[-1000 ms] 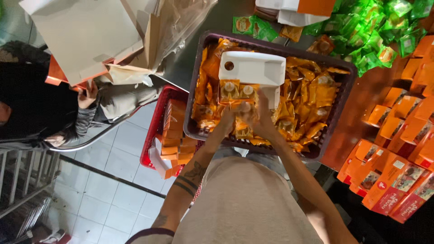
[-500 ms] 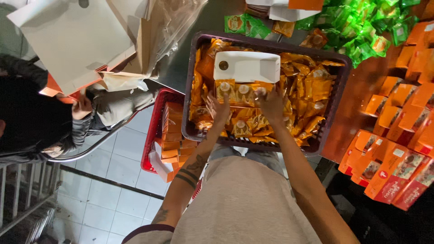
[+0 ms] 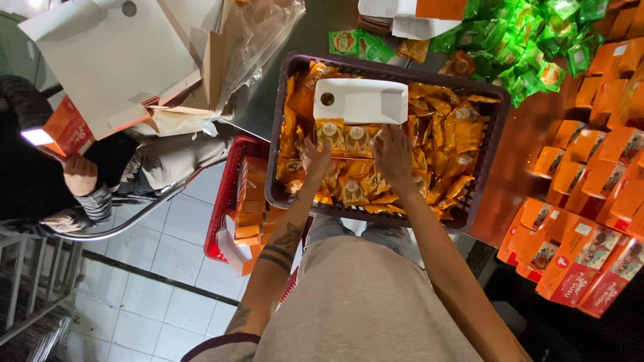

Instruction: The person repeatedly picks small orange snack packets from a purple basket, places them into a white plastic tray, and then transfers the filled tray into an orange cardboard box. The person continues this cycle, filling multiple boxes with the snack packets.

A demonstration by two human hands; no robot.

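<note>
Both hands have crept further up the heap since a moment ago. Fingertips of the left hand (image 3: 315, 155) and right hand (image 3: 392, 151) press glossy, crinkled orange sachets (image 3: 349, 137), though whether they grip any I cannot tell. Those sachets sit just beyond the fingers, lined against a flat white carton flap (image 3: 362, 100), all inside a dark slatted plastic crate (image 3: 285, 87)
</note>
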